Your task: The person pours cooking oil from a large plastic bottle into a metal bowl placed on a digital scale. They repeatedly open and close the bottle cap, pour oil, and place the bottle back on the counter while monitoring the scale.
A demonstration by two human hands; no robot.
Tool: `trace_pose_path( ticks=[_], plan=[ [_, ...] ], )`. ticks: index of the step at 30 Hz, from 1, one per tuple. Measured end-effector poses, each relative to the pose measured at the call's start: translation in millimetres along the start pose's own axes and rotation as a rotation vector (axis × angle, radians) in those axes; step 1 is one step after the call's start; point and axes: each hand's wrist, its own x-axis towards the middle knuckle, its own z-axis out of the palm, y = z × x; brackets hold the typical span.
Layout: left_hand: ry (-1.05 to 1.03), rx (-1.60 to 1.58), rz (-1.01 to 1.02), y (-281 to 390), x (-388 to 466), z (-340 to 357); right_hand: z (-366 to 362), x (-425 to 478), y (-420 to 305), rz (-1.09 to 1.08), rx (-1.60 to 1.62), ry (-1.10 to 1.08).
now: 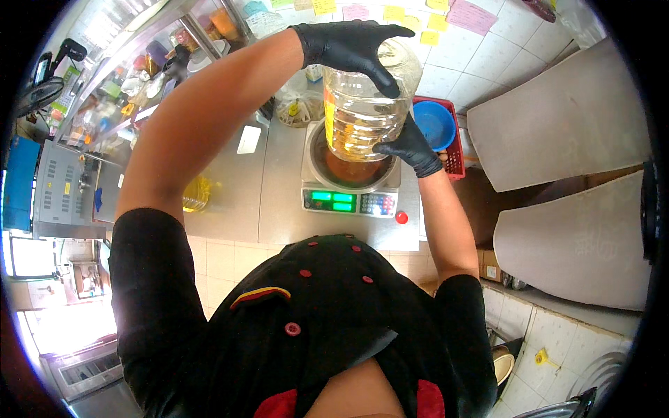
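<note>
Both my hands wear black gloves and hold a large clear plastic jug point(360, 117) of yellow liquid, probably oil. My left hand point(350, 47) grips its upper end, thumb spread across the side. Lower down, my right hand point(413, 149) supports it from the right. Beneath the jug, a round metal bowl point(349, 188) with reddish-brown contents rests on a digital scale point(308, 202) with lit green displays. The jug covers part of the bowl; its mouth and any flow cannot be made out. A red cap point(401, 217) lies beside the scale.
A steel table point(282, 219) carries the scale. Right of the bowl, a blue basket point(434, 125) sits in a red crate point(459, 157). A plastic bag point(298, 111) stands behind left, a bottle of yellow liquid point(197, 194) near my left arm. Steel shelving point(201, 39) rises at left.
</note>
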Motion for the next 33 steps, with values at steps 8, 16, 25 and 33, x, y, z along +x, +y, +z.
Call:
trace_pose_path(
  ticks=[8, 16, 25, 33],
  plan=[
    [0.110, -0.058, 0.002, 0, 18, -8, 0, -9, 5, -0.051, 0.071, 0.105],
    [0.406, -0.806, -0.074, -74, -51, 52, -11, -14, 3, -0.079, 0.198, 0.227],
    [0.278, -0.879, -0.070, -29, -100, 138, 10, -9, -26, -0.052, 0.130, 0.116],
    [0.346, -0.658, -0.044, -30, -98, 133, 9, -9, -41, -0.041, 0.132, 0.093]
  ],
)
